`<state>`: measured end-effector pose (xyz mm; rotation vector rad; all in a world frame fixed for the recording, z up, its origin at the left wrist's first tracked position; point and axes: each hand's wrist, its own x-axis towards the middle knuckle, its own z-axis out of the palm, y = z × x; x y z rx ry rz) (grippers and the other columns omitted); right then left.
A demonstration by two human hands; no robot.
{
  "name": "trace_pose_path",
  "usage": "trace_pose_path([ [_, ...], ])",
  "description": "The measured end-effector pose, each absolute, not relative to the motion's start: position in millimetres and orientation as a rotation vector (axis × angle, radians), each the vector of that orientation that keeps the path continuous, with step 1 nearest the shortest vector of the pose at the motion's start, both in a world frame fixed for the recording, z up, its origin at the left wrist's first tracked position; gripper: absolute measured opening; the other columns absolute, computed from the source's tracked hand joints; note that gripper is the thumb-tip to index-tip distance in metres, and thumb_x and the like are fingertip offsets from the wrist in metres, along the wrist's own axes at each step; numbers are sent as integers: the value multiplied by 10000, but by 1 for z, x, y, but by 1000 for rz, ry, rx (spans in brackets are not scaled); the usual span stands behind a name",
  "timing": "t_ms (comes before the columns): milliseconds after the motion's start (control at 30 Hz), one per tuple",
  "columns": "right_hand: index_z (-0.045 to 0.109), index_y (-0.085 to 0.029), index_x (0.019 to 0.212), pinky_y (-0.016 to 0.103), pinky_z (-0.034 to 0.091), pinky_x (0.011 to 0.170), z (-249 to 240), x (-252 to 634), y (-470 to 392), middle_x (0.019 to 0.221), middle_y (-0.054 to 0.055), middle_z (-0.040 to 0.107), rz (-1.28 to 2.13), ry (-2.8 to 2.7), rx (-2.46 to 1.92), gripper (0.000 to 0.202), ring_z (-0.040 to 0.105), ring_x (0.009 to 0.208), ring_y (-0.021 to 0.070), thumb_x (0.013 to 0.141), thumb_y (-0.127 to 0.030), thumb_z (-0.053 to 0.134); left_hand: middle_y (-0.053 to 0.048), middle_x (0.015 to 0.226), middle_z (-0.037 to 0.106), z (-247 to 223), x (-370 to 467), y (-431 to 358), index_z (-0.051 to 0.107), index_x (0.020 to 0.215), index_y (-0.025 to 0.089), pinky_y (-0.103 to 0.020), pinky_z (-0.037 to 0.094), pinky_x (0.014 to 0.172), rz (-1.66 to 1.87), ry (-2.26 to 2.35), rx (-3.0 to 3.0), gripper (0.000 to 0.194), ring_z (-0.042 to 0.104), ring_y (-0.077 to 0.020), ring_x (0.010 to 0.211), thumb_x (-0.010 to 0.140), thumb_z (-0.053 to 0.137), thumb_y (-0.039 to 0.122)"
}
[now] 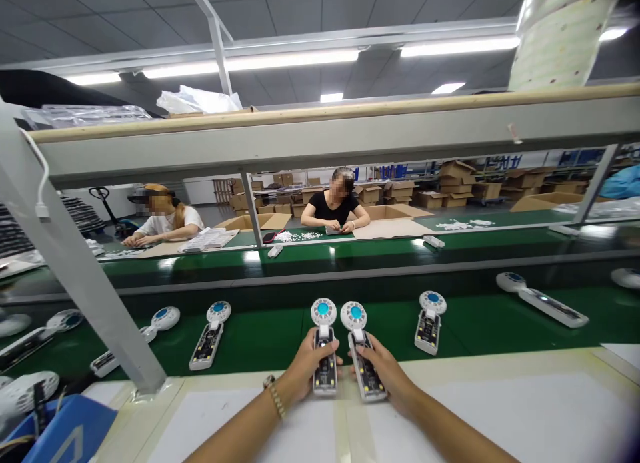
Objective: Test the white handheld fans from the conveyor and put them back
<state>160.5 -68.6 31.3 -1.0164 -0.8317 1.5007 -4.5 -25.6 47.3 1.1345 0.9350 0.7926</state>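
Note:
My left hand (303,364) is closed round the handle of a white device with a round, blue-centred head (324,311), its thumb lying across the handle. A second white device of the same kind (355,314) is gripped by my right hand (389,368), also with the thumb on top. Both handles lack a cover on the upper face, so dark circuit boards show. The two devices stand side by side, heads pointing away from me, above the near edge of the green conveyor belt (280,330).
Similar devices lie on the belt to the left (207,343) and right (429,330). A blue bin (75,426) stands at the lower left, beside a slanting metal post (85,250). An overhead shelf (320,136) crosses the view. Two people sit beyond the belt.

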Motion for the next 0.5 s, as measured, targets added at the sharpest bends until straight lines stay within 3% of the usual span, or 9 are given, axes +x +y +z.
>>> trace_pose_path([
  [200, 387, -233, 1216, 352, 447, 804, 25, 165, -79, 926, 46, 651, 1634, -833, -933, 609, 620, 879, 223, 678, -314, 661, -55, 947, 570, 31, -21, -44, 426, 938, 186, -360, 495, 709, 893, 753, 869, 375, 614, -193, 743, 619, 622, 154],
  [333, 385, -232, 1212, 377, 434, 820, 26, 168, -78, 914, 47, 641, 1642, -846, -915, 638, 600, 937, 251, 653, -288, 688, -69, 994, 566, 35, -22, -45, 439, 939, 169, -349, 477, 727, 879, 730, 875, 377, 608, -205, 800, 597, 567, 76],
  [500, 334, -249, 1239, 377, 434, 825, 21, 168, -78, 1029, 65, 611, 1660, -858, -892, 636, 584, 978, 249, 696, -257, 666, -81, 949, 581, 35, -24, -48, 403, 1035, 160, -355, 452, 757, 887, 670, 937, 468, 601, -222, 831, 613, 594, 95],
])
